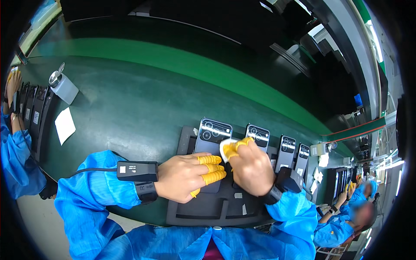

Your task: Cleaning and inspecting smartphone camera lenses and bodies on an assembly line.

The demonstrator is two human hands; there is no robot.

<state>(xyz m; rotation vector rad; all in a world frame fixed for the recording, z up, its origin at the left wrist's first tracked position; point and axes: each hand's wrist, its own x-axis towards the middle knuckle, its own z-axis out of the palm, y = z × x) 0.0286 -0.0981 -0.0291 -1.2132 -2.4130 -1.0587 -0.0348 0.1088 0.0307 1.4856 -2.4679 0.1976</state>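
Several smartphones stand in a row in a black foam tray (182, 213), backs up, camera blocks at the far end. My left hand (184, 175), in yellow ribbed finger covers, lies with stretched fingers across the leftmost smartphone (209, 144), hiding its middle. In the fingers of my right hand (252, 170), also in yellow covers, is a folded white wipe (225, 150), pinched beside the second smartphone (258, 135). That hand covers much of this smartphone's lower part. Farther right, a third smartphone (285, 152) and a fourth smartphone (302, 157) sit untouched.
On the green bench (125, 104) stand a white pump bottle (65, 88) and a white paper sheet (65, 125) at left. Another tray (41, 117) of phones is beside a co-worker's blue sleeve (19, 160). More co-workers (342, 221) sit at right, near another bottle (320, 148).
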